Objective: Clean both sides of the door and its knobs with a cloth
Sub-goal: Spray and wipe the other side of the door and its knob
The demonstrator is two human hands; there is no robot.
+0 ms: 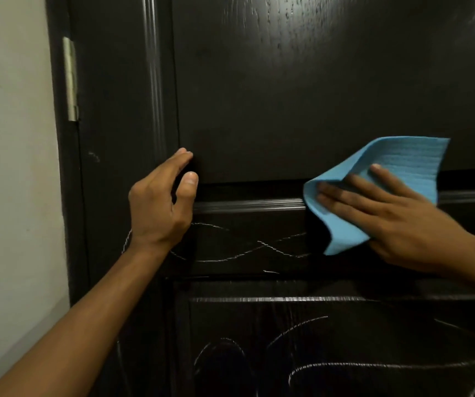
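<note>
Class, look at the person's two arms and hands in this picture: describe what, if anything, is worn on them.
Both forearms are bare as far as the frame shows: no sleeves reach the wrists. The left hand and the right hand wear no gloves, and no rings, watch or bracelets can be seen. The fingernails are short and unpainted.

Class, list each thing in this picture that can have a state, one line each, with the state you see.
Door: dark, scribbled with white scratch-like lines on its lower panels.
Blue cloth: folded, pressed flat against the door's middle rail.
Right hand: fingers straight, pressing the cloth.
Left hand: fingers loosely curled, fingertips touching the panel edge, holding nothing.
Hinge: metal, at the door's left edge.
Knobs: not in view.
</note>
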